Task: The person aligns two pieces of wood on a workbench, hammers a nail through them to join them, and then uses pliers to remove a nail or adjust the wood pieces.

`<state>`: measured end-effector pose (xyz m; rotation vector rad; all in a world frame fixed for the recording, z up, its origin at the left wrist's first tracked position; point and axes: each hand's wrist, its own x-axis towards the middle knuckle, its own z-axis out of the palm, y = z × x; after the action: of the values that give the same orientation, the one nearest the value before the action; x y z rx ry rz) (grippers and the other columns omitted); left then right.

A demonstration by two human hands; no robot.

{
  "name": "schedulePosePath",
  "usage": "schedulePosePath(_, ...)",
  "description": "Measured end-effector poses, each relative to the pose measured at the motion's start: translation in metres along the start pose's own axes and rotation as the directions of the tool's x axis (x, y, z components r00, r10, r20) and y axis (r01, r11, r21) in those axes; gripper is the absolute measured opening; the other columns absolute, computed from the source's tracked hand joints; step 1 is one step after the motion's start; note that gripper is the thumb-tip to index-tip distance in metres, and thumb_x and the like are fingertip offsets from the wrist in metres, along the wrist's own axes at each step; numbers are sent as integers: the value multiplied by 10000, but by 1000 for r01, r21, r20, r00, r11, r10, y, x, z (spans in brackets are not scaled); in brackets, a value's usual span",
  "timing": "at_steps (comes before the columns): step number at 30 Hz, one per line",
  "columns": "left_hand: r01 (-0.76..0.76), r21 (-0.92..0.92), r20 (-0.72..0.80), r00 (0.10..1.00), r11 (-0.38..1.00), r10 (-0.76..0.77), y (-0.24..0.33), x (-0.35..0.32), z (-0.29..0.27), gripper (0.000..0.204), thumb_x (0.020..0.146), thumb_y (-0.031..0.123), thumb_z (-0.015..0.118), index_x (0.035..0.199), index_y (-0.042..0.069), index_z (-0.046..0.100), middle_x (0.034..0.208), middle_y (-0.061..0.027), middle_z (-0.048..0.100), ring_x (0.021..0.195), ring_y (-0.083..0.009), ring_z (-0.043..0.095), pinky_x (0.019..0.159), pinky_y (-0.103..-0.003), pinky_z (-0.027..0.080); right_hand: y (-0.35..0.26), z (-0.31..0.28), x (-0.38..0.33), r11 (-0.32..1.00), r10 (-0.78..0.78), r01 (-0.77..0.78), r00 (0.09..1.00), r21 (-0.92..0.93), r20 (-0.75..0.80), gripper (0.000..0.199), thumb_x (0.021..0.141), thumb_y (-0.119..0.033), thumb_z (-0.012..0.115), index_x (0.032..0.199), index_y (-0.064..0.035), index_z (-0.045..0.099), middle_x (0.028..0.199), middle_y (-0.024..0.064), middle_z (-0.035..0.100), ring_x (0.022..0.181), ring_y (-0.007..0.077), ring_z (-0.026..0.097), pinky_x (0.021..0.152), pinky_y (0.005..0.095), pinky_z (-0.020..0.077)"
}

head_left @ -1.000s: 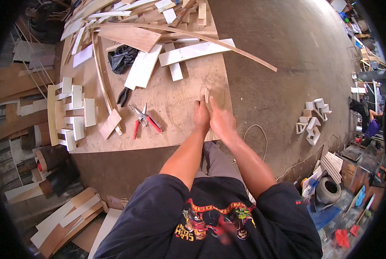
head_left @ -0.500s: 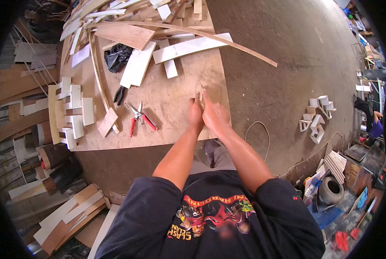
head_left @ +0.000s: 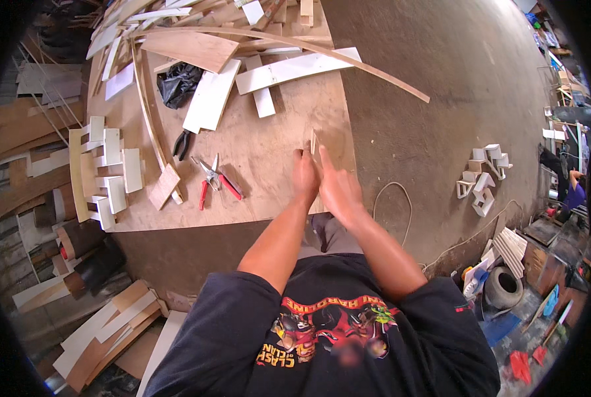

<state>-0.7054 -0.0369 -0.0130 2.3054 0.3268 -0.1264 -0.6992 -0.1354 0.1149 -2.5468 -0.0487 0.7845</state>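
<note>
Over the near right part of the plywood tabletop (head_left: 269, 178), my two hands are together around a small thin wooden piece (head_left: 314, 141). It stands up between them, its lower part hidden by the fingers. My left hand (head_left: 304, 176) is closed on it, thumb uppermost. My right hand (head_left: 339, 188) presses against the other side, with the index finger stretched forward and the other fingers curled. To the left lie red-handled pliers (head_left: 216, 182) with spread handles. Dark-handled pliers (head_left: 181, 144) lie just beyond them.
White boards (head_left: 298, 69), a long bent wooden strip (head_left: 375, 78) and a black plastic bag (head_left: 178, 85) fill the far tabletop. A white stepped wooden frame (head_left: 110, 173) stands at the left edge. White box shapes (head_left: 484, 175) and a cable (head_left: 401, 192) lie on the floor at right.
Both hands have shifted slightly right with the wooden piece. My right index finger has straightened and moved a little away from the piece's top.
</note>
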Motion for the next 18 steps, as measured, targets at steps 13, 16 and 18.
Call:
schedulePosePath(13,11,-4,74,997,1000,-10,-1,2,0,624,909,112,597,1500,41,410,1156,-223,536,908,-438,646,741,-500,543,-2,3,24,999,-32,30,994,-15,-107,655,927,-128,471,1559,-95,302,775,264,687,746,445,697,694,565,529)
schedulePosePath(16,-25,4,-13,1000,1000,26,-9,5,7,609,912,80,575,1497,30,411,1152,-220,537,923,-433,644,734,-492,542,-2,1,5,999,-28,27,999,-40,-33,657,924,-111,463,1561,-101,301,794,269,689,774,441,703,704,567,529)
schedulePosePath(18,-85,-5,-84,993,996,84,-13,-2,11,603,913,59,560,1496,27,412,1151,-216,538,933,-432,642,732,-492,542,-3,3,17,1000,17,-16,999,23,-47,701,898,-99,511,1565,-117,299,766,294,672,758,493,674,746,620,514)
